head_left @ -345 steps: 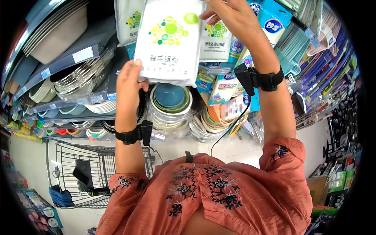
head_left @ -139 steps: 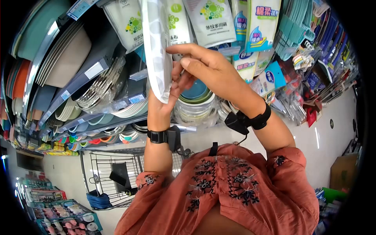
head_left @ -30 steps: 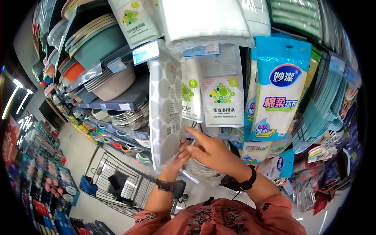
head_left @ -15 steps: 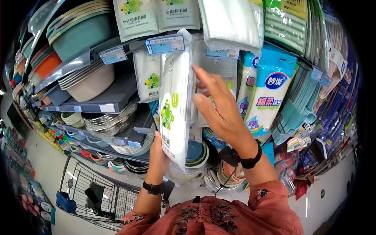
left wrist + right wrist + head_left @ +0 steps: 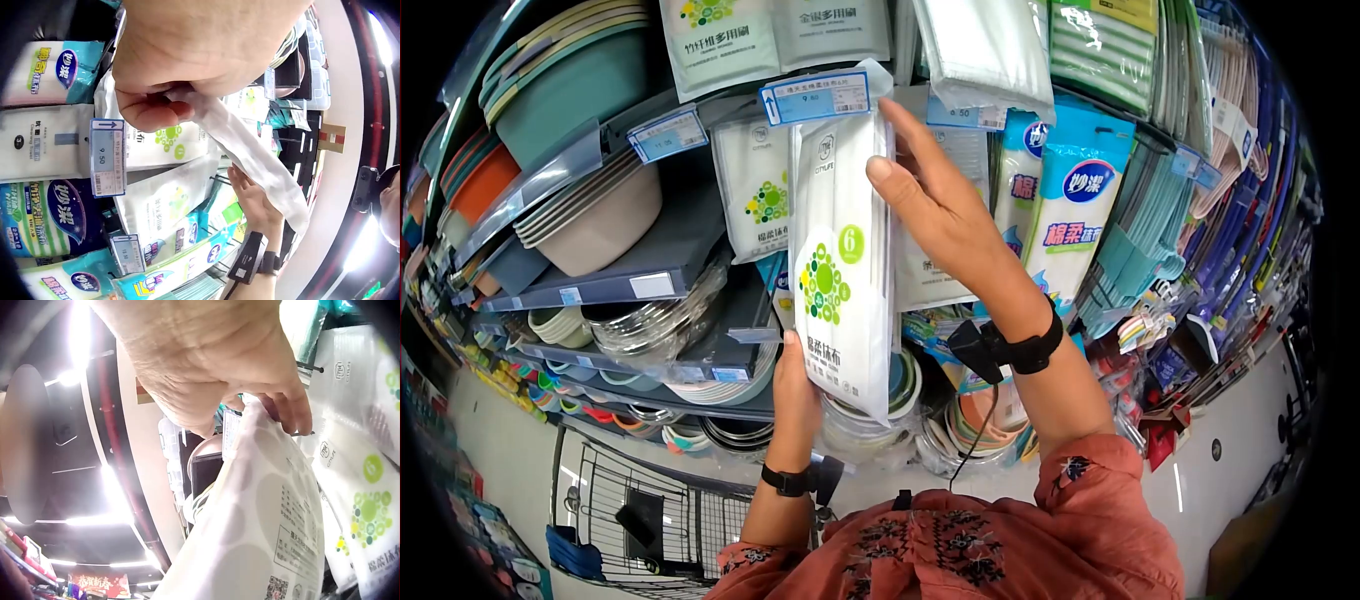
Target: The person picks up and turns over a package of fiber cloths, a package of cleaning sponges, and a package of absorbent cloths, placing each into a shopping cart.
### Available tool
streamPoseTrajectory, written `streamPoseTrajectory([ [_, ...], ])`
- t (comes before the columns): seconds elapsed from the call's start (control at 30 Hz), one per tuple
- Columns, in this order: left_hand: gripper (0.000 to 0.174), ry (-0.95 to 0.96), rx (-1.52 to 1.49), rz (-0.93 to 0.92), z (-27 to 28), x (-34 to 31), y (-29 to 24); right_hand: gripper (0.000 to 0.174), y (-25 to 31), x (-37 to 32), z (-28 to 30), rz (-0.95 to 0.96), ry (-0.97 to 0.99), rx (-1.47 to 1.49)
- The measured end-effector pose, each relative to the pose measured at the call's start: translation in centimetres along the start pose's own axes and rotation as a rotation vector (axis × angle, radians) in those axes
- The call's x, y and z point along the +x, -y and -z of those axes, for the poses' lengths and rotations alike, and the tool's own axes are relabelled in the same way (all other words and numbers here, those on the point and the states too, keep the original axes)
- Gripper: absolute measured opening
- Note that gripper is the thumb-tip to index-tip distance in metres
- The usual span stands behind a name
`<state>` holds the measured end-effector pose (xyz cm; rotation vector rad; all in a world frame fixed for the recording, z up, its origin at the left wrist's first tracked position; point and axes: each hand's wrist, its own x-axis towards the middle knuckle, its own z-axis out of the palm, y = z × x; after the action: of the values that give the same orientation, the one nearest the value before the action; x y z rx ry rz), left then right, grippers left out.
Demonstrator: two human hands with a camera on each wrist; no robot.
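An upright white package with green dots and a "6" hangs in front of the rack, its top just below a blue price tag. My left hand grips its lower left edge; in the left wrist view the fingers curl round one end of the package. My right hand is at the upper right edge, thumb and fingers extended and spread. The right wrist view shows the package's grey-spotted back below my right hand. Whether the right fingertips press on it is unclear.
Similar packs and blue-topped packs hang behind and to the right. Stacked basins fill shelves at the left. Bowls stand below, and a shopping cart is at lower left.
Since a second ago the package has turned from its spotted back to its printed front. My right hand has risen from near the left hand to the package's upper edge.
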<state>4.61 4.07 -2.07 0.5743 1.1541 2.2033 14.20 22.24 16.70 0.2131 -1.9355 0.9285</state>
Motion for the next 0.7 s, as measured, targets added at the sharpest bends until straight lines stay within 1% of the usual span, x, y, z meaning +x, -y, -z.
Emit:
streamPoseTrajectory([
  [0.27, 0.054, 0.015, 0.001, -0.008, 0.2, 0.2, -0.1, 0.066, 0.1, 0.5, 0.1, 0.032, 0.009, -0.017],
  [0.43, 0.055, 0.003, -0.002, -0.003, 0.3, 0.3, 0.1, 0.068, -0.5, 0.3, 0.0, -0.003, 0.018, 0.049],
  [0.47, 0.055, -0.001, -0.006, -0.005, 0.3, 0.4, 0.1, 0.070, -0.7, 0.2, 0.0, -0.007, 0.021, 0.076],
  [0.57, 0.050, -0.069, 0.037, -0.065, -0.4, 0.2, 0.0, 0.080, -0.4, -0.6, -0.5, -0.122, 0.004, 0.251],
  [0.67, 0.048, -0.093, 0.104, -0.102, -0.7, -0.2, -0.6, 0.090, -0.7, -1.5, -0.8, -0.176, -0.012, 0.273],
  [0.7, 0.046, -0.089, 0.127, -0.106, -0.5, -0.4, -0.7, 0.091, -1.2, -1.9, -0.9, -0.172, -0.018, 0.222],
])
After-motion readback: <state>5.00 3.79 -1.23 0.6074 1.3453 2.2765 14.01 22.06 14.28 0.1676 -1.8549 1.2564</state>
